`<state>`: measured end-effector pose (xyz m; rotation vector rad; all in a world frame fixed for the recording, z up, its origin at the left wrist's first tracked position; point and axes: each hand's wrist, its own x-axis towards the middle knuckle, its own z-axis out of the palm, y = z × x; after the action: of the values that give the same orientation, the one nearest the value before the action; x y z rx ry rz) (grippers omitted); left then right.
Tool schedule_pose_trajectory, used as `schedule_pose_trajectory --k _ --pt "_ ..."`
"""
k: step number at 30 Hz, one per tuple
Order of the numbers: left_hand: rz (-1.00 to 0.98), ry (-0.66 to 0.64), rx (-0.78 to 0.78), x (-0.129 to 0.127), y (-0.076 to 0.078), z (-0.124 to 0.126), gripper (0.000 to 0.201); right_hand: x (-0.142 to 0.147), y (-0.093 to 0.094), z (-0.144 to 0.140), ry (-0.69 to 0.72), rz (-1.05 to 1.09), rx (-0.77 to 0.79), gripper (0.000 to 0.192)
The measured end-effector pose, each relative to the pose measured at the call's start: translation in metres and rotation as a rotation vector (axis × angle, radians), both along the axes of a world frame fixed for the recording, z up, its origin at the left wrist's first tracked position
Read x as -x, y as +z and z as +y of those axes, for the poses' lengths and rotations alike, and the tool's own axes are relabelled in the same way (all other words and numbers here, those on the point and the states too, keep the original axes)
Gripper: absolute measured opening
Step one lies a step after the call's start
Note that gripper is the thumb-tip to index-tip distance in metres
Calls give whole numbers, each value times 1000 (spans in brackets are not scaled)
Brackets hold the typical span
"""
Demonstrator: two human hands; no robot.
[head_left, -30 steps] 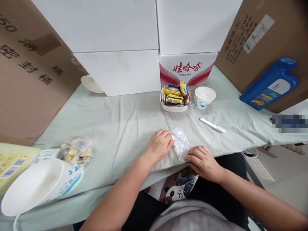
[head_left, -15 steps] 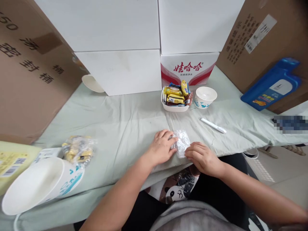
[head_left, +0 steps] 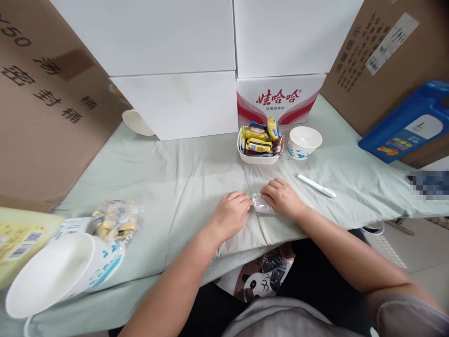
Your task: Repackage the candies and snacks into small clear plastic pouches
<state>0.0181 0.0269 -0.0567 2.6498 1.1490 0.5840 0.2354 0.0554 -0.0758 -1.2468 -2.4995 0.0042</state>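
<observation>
On the table, head view:
Cloth: a pale green cloth [head_left: 168, 173] is spread over the table, creased near the front edge.
Plastic bag: a small clear plastic bag [head_left: 261, 204] is seen lying flat on the cloth, folded small, near the front edge and between the two hands.
Left hand: the left hand [head_left: 229, 215] is laid knuckles up on the cloth, fingers curled together, the fingertips touching the bag's left edge; whether the edge is pinched cannot be told, since the thumb is hidden.
Right hand: the right hand [head_left: 282, 197] is pressed on the bag's right and far side, fingers together and bent over it; a true grip is not shown.
Pen: a white pen [head_left: 315, 185] is laid aslant just right of the right hand, apart from it.
Snack tray: a white tray [head_left: 257, 159] filled with wrapped snacks is set behind the hands.
Small cup: a white paper cup [head_left: 303, 142] with blue print is stood upright just right of the tray.
Large cup: a larger paper cup [head_left: 59, 274] is tipped on its side at the near left.
Snack bag: a clear bag of yellow snacks [head_left: 114, 220] is placed behind that cup.
Boxes: white boxes [head_left: 175, 61] are stacked at the back, with brown cartons [head_left: 45, 103] on either side.
Blue bottle: a blue bottle [head_left: 409, 124] is leaned at the far right.
</observation>
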Motion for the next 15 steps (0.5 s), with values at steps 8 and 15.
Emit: schedule_pose_trajectory --k 8,15 --pt "-97 -158 -68 -16 -1 -3 19 0 -2 -1 -11 16 19 22" --pt "-55 -145 53 -12 -4 -2 12 -30 10 4 -223 225 -56 14"
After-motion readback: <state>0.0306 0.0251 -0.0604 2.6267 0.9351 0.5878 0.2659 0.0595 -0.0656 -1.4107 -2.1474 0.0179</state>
